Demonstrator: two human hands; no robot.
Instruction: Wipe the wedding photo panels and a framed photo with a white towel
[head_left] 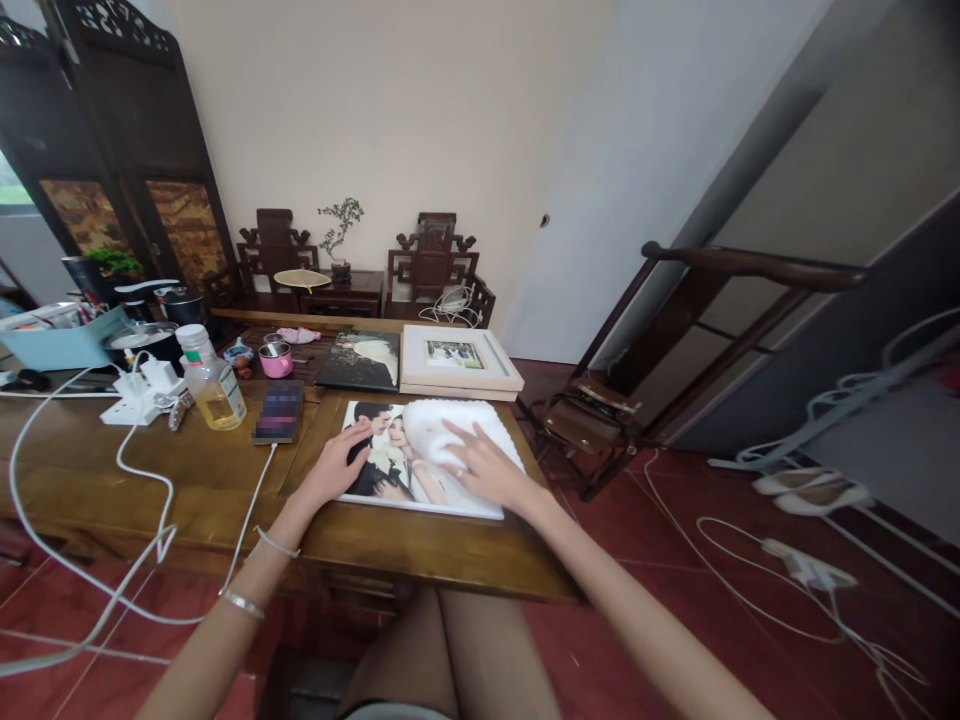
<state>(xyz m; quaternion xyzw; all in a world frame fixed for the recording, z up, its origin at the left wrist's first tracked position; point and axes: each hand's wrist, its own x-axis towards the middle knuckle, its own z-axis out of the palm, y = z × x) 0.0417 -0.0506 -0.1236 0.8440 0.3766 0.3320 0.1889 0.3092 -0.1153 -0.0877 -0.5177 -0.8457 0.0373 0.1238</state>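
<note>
A large photo print [420,440] of a couple in wedding clothes lies flat near the front right corner of the wooden table [187,480]. My left hand [337,465] rests on its left edge, fingers stretched out over the picture. My right hand [484,465] lies flat on the right part of the print with fingers spread. Neither hand holds anything.
Behind the print lie a dark photo album [361,360] and a white framed picture box [457,360]. To the left are a phone [279,412] on a cable, a bottle [214,380], a pink cup [275,359], a power strip [139,395]. A wooden chair [637,370] stands right; cables trail on the floor.
</note>
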